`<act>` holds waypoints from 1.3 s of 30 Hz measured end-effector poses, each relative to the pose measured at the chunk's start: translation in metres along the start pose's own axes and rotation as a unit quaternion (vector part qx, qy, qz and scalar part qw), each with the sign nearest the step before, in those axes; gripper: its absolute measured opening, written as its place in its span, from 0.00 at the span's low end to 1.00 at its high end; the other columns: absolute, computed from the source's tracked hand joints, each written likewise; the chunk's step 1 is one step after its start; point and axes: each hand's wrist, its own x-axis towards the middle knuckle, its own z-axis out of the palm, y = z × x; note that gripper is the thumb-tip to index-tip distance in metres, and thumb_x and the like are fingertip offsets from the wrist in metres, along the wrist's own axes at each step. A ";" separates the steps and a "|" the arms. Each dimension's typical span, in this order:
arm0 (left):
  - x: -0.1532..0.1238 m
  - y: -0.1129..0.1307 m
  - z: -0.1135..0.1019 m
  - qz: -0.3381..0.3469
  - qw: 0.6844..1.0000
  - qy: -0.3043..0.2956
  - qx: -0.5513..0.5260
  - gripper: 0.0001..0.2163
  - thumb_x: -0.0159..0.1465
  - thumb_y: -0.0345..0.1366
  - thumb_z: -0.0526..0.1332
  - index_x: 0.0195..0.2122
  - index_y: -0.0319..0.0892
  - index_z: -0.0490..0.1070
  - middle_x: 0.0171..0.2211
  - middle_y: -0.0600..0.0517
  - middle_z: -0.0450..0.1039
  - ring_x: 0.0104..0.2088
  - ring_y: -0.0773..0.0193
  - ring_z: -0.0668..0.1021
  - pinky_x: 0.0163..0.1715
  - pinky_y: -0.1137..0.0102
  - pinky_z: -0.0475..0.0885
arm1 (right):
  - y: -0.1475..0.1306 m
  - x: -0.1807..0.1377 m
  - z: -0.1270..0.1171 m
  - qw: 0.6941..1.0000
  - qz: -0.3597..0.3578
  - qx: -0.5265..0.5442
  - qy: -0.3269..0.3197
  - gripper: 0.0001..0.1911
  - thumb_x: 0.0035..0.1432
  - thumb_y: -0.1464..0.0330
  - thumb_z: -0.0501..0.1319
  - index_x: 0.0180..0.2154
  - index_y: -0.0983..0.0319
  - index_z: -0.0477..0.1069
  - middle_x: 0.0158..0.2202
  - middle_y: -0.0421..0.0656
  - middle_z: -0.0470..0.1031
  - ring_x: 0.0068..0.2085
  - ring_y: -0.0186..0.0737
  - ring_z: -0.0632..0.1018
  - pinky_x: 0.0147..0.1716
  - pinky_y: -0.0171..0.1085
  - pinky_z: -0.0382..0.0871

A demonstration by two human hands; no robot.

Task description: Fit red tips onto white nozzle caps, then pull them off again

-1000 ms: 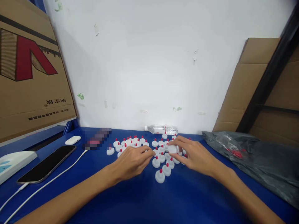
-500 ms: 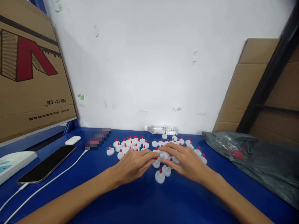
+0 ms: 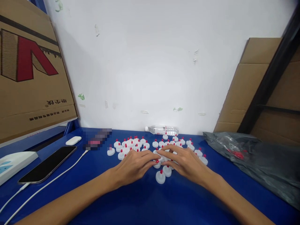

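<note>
Several white caps with red tips (image 3: 131,145) lie scattered on the blue table (image 3: 145,200). My left hand (image 3: 133,165) and my right hand (image 3: 187,162) meet fingertip to fingertip over the middle of the cluster. Between them sits a white cap (image 3: 164,156), with the right fingers curled round it. The left fingertips press against the same cap in a pinch, and a small red bit shows at them. Two more caps (image 3: 160,177) stand just in front of the hands.
A clear water bottle (image 3: 161,129) lies by the white wall. A phone (image 3: 47,165) on a white cable, a white earbud case (image 3: 73,140) and a cardboard box (image 3: 30,78) are on the left. A dark plastic bag (image 3: 253,156) covers the right side.
My right hand carried a white cap left from the back of the cluster to the left hand. Both hands now close on it at the centre.
</note>
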 end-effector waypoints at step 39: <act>-0.001 0.014 0.006 0.016 0.989 0.066 -0.133 0.31 0.50 0.31 0.62 0.58 0.41 0.66 0.26 0.57 0.77 0.21 0.69 0.76 0.22 0.76 0.70 | -0.035 0.013 0.006 0.977 -0.145 0.067 0.138 0.16 0.69 0.77 0.52 0.54 0.62 0.70 0.45 0.41 0.81 0.34 0.30 0.82 0.24 0.29 0.71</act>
